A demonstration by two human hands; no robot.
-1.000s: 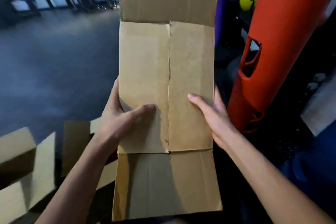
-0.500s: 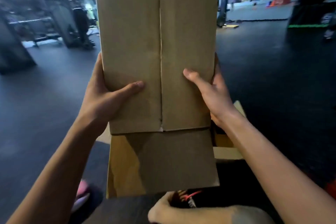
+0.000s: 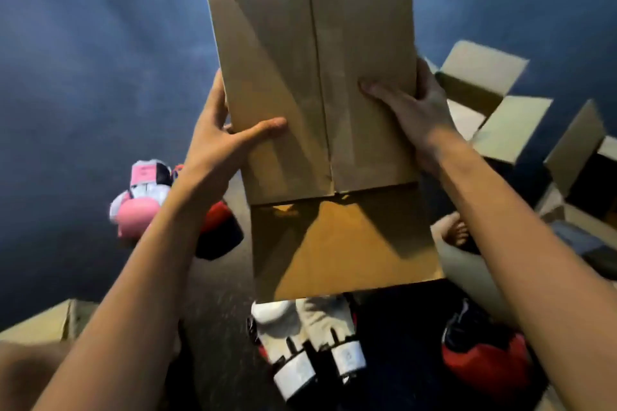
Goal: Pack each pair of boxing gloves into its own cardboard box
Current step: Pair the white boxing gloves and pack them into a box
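1. The label on the pink glove (image 3: 137, 213) is too blurred to read.
2. The left hand (image 3: 217, 140) and right hand (image 3: 417, 113) clamp the cardboard box (image 3: 300, 77) by its sides, thumbs on its closed flaps, above the floor (image 3: 83, 77).
3. White gloves (image 3: 307, 337) lie beneath it; open boxes (image 3: 480, 73) stand at the right, contents unclear.

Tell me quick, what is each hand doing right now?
Left hand: holding the cardboard box by its left side, thumb on the front.
Right hand: holding the same box by its right side.

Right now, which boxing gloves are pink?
The pink boxing gloves, farthest left on the floor; the white boxing gloves and red boxing glove sit nearer.
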